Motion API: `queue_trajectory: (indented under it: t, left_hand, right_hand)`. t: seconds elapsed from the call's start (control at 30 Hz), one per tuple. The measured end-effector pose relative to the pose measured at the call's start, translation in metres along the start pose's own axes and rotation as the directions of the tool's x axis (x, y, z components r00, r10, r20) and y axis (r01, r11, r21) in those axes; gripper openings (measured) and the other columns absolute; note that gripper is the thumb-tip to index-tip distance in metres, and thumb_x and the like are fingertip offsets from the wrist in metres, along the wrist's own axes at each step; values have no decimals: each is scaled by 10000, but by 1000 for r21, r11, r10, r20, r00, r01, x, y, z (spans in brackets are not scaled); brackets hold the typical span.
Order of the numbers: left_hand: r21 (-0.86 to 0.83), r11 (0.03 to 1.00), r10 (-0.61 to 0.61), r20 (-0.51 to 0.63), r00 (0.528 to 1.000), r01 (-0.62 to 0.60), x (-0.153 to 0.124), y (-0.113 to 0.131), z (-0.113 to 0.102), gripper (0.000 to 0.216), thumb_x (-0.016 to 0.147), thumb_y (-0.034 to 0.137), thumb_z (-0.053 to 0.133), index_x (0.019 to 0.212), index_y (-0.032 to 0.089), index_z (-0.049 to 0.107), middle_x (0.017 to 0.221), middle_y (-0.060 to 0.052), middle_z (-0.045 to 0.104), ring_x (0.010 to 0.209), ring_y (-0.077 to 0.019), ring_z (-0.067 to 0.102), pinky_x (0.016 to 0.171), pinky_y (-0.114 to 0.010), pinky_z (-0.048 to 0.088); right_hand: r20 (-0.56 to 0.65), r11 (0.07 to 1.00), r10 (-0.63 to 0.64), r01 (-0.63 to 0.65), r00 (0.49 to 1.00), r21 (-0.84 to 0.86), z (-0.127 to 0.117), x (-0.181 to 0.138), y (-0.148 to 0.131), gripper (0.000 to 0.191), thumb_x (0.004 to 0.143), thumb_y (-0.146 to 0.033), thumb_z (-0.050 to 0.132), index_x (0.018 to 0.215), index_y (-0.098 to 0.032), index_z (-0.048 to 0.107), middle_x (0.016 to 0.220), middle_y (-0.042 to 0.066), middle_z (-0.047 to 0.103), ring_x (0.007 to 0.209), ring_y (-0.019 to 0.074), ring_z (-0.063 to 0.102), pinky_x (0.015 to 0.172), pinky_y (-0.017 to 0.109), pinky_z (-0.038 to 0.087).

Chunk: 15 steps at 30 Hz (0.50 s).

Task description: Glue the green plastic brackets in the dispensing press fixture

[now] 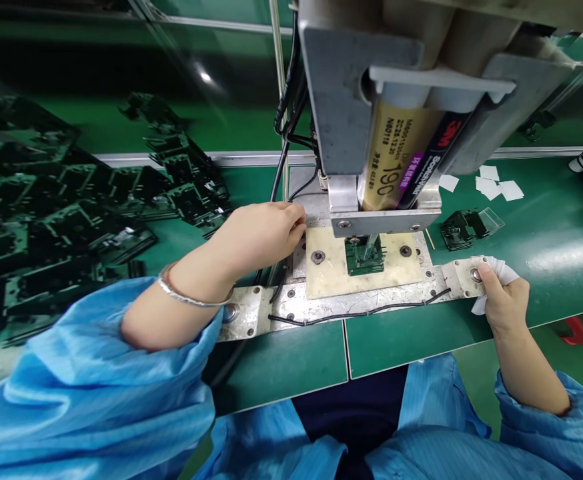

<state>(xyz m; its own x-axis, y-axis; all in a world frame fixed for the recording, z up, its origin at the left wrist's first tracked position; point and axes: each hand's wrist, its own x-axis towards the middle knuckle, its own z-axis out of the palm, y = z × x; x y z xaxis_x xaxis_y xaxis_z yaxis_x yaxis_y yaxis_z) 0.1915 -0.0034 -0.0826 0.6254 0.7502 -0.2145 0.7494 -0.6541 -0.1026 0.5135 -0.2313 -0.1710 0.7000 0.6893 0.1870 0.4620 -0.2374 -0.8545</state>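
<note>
My left hand (264, 233) rests curled against the left side of the metal dispensing machine (341, 127), fingers together at the edge of the cream fixture plate (331, 277); what the fingertips touch is hidden. My right hand (501, 297) is closed on a crumpled white wipe (501, 272), with the thumb pressing a round button (475, 274) on the right end of the metal bar (351, 301). A small black and green plastic part (365, 256) sits on the fixture plate under the adhesive cartridge (401, 157).
Several black plastic parts (71, 200) lie piled on the green table at the left. Another black part with a clear piece (466, 227) lies right of the machine, with white paper squares (494, 185) behind it. Black cables (284, 153) hang at the machine's left.
</note>
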Motion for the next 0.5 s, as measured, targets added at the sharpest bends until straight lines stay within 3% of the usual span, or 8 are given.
queue_trajectory:
  t: [0.23, 0.5]
  left_hand:
    - [12, 1000, -9, 26, 1000, 9, 2, 0, 1, 316, 963, 256, 348, 1066, 118, 612, 1018, -165, 697, 877, -329, 690, 644, -351, 488]
    - [11, 1000, -29, -14, 999, 29, 2, 0, 3, 295, 936, 236, 362, 1036, 149, 625, 1034, -137, 704, 940, -318, 695, 711, -342, 523]
  right_hand:
    - [5, 999, 37, -37, 999, 9, 0, 1, -2, 669, 757, -835, 676, 790, -167, 688, 410, -24, 508, 246, 184, 453, 301, 299, 330]
    - [7, 1000, 25, -25, 1000, -16, -1, 1, 5, 640, 792, -811, 663, 798, -171, 697, 387, -27, 496, 288, 176, 454, 386, 305, 355]
